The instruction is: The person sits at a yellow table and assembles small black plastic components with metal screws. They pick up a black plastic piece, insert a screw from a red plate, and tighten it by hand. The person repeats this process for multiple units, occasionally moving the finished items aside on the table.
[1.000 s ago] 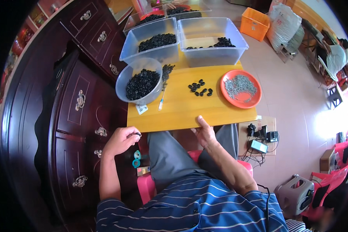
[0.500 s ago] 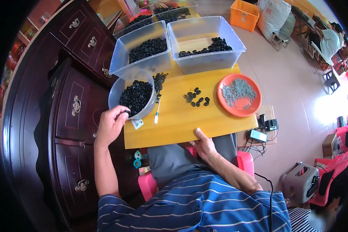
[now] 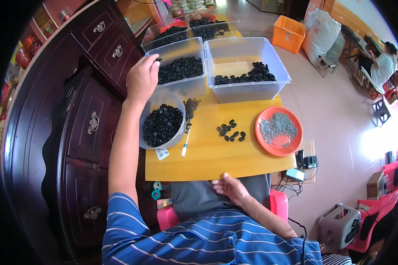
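My left hand is raised over the left rim of the left clear bin, which holds many small black oval pieces. Its thumb and fingertips pinch one small black piece. Below that forearm stands a round clear tub, heaped with similar black pieces. My right hand rests at the near edge of the yellow table, fingers loosely apart and thumb against the edge, with nothing visible in it. Several loose black ovals lie mid-table, left of an orange plate of small grey metal bits.
A second clear bin with black pieces stands at right. A white pen-like tool and dark slim pieces lie beside the tub. A dark wooden cabinet flanks the left. Across the table, another person's hand is near more bins.
My left hand has moved from the round tub up and away to the left bin, still pinching a black piece. The view has shifted; my right hand remains at the table's edge.
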### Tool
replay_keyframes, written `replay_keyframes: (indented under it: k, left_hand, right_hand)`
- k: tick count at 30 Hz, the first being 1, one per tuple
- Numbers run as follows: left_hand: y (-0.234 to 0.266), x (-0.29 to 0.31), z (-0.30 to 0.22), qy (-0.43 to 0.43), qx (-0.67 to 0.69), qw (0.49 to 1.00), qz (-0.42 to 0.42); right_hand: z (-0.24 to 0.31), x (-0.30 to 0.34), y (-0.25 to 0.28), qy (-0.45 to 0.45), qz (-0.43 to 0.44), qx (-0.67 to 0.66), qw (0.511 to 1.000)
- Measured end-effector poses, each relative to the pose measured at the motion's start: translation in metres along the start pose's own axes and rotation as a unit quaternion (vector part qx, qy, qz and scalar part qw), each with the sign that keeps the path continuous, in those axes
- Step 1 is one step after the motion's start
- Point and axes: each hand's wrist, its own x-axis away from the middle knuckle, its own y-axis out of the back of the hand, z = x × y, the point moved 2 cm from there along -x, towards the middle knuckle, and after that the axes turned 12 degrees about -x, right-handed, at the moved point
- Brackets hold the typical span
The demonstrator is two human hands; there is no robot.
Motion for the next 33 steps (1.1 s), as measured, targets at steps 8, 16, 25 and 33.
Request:
replay_keyframes:
  k: [8, 16, 25, 33]
  left_hand:
    - [-0.082, 0.000, -0.045, 0.022, 0.224, 0.951, 0.212]
    - [-0.109, 0.020, -0.143, -0.170, 0.074, 0.935, 0.303]
    - [-0.149, 0.038, -0.144, -0.158, 0.029, 0.952, 0.261]
    - [-0.119, 0.086, -0.171, -0.201, 0.027, 0.965, 0.166]
  right_hand:
    - [0.018, 0.022, -0.027, -0.125, 0.133, 0.287, 0.940]
    - [0.094, 0.027, -0.086, 0.056, 0.167, 0.308, 0.935]
    - [0.158, 0.019, -0.095, 0.275, 0.032, 0.114, 0.954]
    - [0.196, -0.038, -0.080, 0.322, 0.001, -0.044, 0.946]
